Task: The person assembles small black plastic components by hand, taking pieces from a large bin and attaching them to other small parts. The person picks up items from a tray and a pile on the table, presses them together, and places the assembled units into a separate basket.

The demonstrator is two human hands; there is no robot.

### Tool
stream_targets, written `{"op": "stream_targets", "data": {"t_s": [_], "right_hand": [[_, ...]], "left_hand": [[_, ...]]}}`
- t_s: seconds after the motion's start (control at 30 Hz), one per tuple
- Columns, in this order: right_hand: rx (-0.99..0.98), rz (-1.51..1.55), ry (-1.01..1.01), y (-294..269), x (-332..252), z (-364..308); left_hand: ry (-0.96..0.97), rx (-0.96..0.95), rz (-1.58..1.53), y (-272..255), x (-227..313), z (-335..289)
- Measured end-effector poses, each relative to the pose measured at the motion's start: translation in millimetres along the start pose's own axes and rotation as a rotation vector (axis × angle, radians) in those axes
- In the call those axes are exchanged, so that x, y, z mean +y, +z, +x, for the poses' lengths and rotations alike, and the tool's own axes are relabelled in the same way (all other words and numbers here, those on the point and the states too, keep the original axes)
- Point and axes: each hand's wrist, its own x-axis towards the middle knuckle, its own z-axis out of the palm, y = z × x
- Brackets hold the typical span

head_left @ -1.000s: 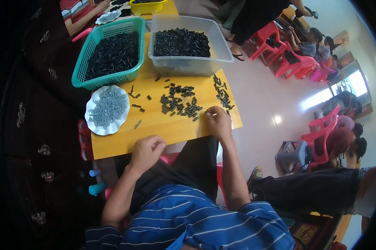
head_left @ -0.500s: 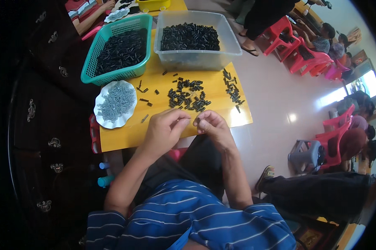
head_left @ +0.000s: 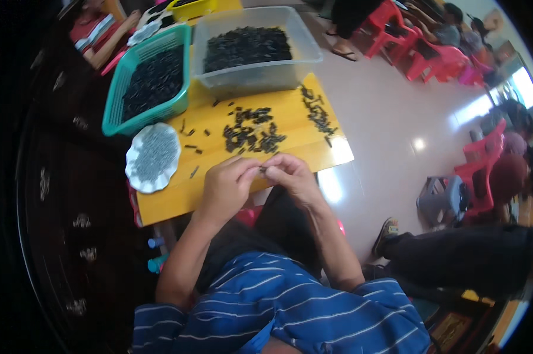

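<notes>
Over the front edge of the yellow table (head_left: 166, 203), my left hand (head_left: 228, 184) and my right hand (head_left: 293, 178) meet fingertip to fingertip. The right thumb and fingers pinch a small dark piece (head_left: 263, 169). My left thumb and forefinger are closed against its near end; whatever they hold is too small to make out. Just beyond my hands lies a loose heap of short black tube-like pieces (head_left: 243, 138). A white wavy-rimmed plate (head_left: 132, 177) left of my hands holds many small silvery-grey pieces, blurred here.
A green plastic basket (head_left: 187, 65) and a clear plastic tub (head_left: 260, 72), both full of black pieces, stand at the back. Another row of black pieces (head_left: 317, 115) lies along the right edge. Dark drawers (head_left: 66, 189) flank the left. Other people sit on red chairs (head_left: 437, 62) at right.
My fingertips have come together; before, a small gap lay between the left pinch and the dark piece in my right hand. The whole view has shifted and tilted slightly.
</notes>
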Motion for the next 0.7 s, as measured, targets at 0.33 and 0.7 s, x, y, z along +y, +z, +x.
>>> {"op": "stream_targets", "data": {"t_s": [0.33,0.7], "right_hand": [[-0.101,0.372,-0.036,-4,15,10],[0.021,0.662,-0.124,-21,7,10]], "left_hand": [[-0.316,-0.026,-0.417,23,-24,-11],[-0.022,-0.092,0.000,61,-45,-7]]}}
